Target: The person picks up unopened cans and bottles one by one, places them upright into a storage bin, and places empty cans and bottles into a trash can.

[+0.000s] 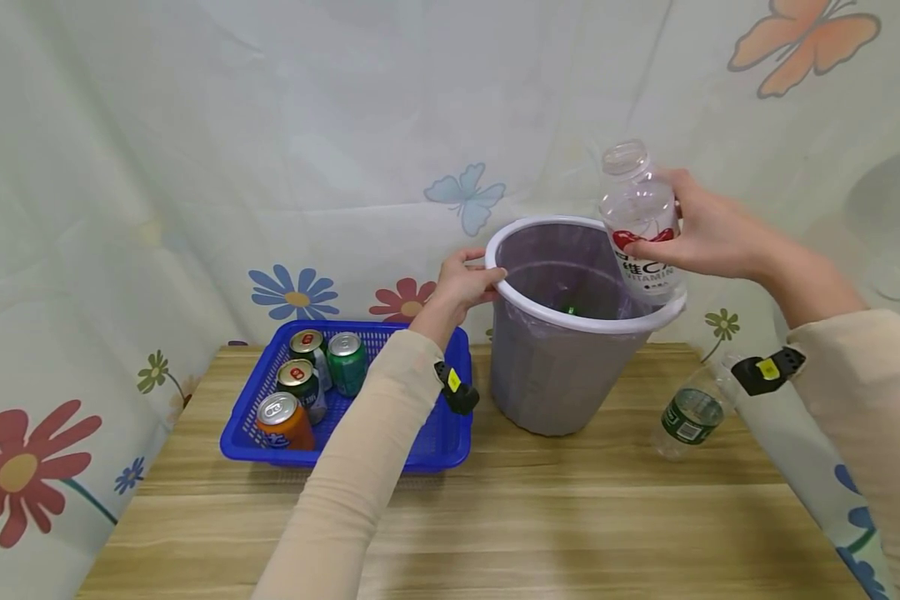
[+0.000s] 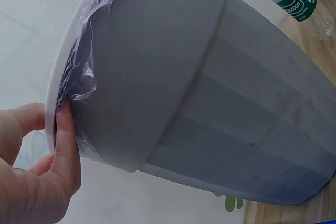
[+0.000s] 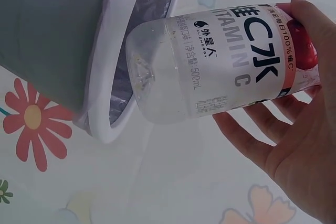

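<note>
My right hand [image 1: 708, 225] grips a clear plastic bottle [image 1: 641, 208] with a white label and red cherries. It has no cap and leans over the right side of a grey trash can [image 1: 562, 367], its base at the white rim. In the right wrist view the bottle's base [image 3: 157, 72] overlaps the rim in the picture. My left hand [image 1: 465, 283] pinches the can's rim on the left, thumb and fingers on either side, as the left wrist view shows. A thin plastic liner [image 2: 86, 72] hangs over the rim. Something green [image 1: 571, 310] lies inside the can.
Left of the can, a blue plastic basket [image 1: 442, 446] holds several drink cans [image 1: 300, 392]. A clear bottle with a green label [image 1: 692, 417] stands tilted-looking at the table's right. Behind the wooden table [image 1: 540, 517] hangs a flowered curtain [image 1: 330, 125].
</note>
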The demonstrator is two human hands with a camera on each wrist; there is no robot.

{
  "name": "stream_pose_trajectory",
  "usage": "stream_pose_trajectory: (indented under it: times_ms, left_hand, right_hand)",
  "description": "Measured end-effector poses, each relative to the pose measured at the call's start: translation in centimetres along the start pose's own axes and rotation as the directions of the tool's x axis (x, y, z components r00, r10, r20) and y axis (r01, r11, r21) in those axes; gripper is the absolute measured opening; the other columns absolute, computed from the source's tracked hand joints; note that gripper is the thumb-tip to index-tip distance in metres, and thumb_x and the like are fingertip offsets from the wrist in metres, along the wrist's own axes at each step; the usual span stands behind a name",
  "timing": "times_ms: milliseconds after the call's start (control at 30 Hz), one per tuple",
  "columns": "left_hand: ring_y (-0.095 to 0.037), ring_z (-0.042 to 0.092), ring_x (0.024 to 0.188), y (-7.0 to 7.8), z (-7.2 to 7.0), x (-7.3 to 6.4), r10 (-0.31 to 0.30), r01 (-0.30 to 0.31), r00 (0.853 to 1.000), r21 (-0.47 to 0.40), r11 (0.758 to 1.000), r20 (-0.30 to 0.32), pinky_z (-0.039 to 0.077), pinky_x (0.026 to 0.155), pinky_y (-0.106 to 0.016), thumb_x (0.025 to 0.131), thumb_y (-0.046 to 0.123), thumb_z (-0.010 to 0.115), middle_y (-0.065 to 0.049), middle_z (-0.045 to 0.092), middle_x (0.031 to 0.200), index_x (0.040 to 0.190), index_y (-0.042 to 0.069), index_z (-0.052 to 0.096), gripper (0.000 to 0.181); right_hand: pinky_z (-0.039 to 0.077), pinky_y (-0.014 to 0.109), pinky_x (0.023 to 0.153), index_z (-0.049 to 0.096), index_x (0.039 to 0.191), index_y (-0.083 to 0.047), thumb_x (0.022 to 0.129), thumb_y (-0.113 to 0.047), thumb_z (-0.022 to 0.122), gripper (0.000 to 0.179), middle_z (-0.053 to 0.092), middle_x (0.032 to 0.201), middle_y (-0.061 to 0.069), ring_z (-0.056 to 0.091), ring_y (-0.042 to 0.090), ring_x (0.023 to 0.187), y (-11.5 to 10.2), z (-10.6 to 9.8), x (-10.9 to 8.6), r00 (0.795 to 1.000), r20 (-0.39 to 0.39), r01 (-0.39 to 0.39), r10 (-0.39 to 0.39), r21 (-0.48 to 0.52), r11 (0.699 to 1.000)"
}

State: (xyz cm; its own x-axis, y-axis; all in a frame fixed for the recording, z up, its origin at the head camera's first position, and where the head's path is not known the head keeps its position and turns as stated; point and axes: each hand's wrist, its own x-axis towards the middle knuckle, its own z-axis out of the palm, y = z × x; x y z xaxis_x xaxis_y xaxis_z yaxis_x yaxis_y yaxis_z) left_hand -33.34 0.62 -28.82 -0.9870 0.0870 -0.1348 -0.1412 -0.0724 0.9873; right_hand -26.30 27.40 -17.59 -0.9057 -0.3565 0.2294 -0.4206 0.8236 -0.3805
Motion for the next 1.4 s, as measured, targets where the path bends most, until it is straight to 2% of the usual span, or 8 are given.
stream_pose_trajectory:
  times_ms: [467, 833, 1400]
  left_hand:
    - [-0.019, 0.066, 0.077, 0.0, -0.1, -0.2, 0.005, -0.005, 1.0, 0.01, 1.0, -0.001, 0.056, 0.07, -0.027, 0.083, 0.008, 0.067, -0.012, 0.06, 0.108, 0.13, 0.011, 0.044, 0.053]
    - [-0.02, 0.066, 0.078, 0.1, 0.0, 0.0, 0.008, -0.009, 1.0, 0.003, 1.0, 0.003, 0.056, 0.073, -0.029, 0.083, 0.008, 0.067, -0.012, 0.06, 0.108, 0.13, 0.011, 0.044, 0.052]
    - [-0.02, 0.066, 0.078, 0.1, 0.0, 0.1, 0.004, -0.004, 1.0, 0.01, 1.0, -0.002, 0.056, 0.071, -0.028, 0.083, 0.008, 0.067, -0.012, 0.06, 0.106, 0.129, 0.011, 0.045, 0.051]
  right_hand:
    - [0.042, 0.06, 0.087, 0.01, 0.143, -0.01, 0.081, -0.037, 0.067, 0.089, 0.04, 0.127, 0.024, 0.046, 0.04, 0.107, -0.8, 0.5, 1.6, 0.999, 0.048, -0.014, 0.015, -0.004, 1.0]
    - [0.044, 0.057, 0.086, 0.015, 0.141, -0.006, 0.081, -0.037, 0.067, 0.086, 0.045, 0.124, 0.023, 0.052, 0.039, 0.103, -0.8, 1.2, 2.4, 0.998, 0.056, -0.017, 0.019, -0.032, 0.999]
    - [0.043, 0.054, 0.088, 0.016, 0.141, -0.004, 0.081, -0.038, 0.067, 0.086, 0.043, 0.124, 0.022, 0.049, 0.036, 0.103, -0.6, 1.8, 3.7, 0.997, 0.073, -0.018, 0.021, -0.044, 0.999]
